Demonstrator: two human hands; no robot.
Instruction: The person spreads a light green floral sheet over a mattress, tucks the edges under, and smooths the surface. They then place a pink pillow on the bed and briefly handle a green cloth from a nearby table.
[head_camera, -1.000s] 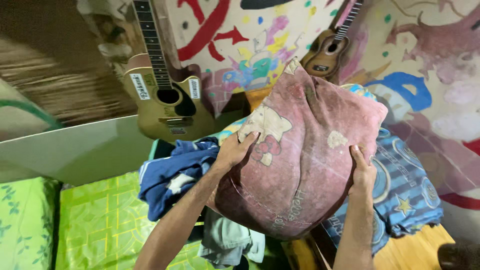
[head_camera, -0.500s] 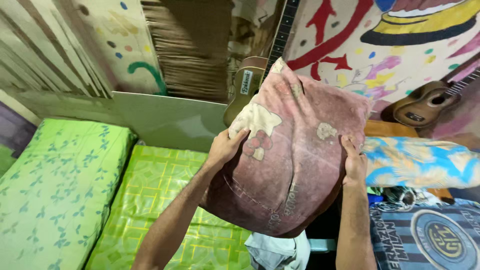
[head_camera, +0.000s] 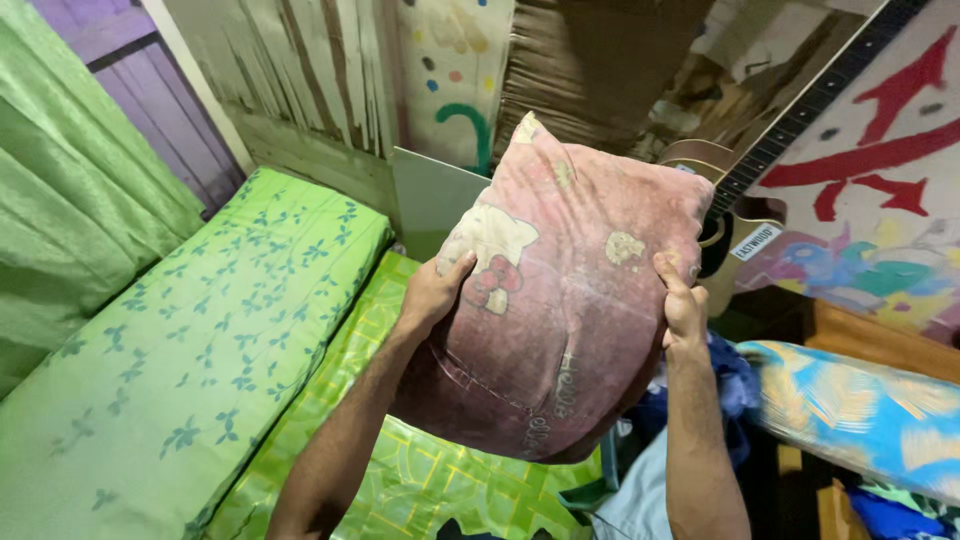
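A: Where's the pink pillow (head_camera: 570, 300) relative to your hands?

B: Between them, raised in the air above the green patterned mattress (head_camera: 420, 480), in front of the guitar (head_camera: 745, 215) leaning on the painted wall (head_camera: 880, 150).

A: Orientation?

B: Its long axis runs up and slightly left. One corner points up toward the wall, the bulging bottom hangs toward you. The printed face is turned your way.

A: Your grip?

B: Your left hand (head_camera: 435, 295) clasps the left edge, thumb on the cartoon print. Your right hand (head_camera: 683, 305) clamps the right edge, fingers curled behind. Both are closed on the fabric. The second green mattress (head_camera: 190, 330) lies left, beside the green curtain (head_camera: 70, 190).
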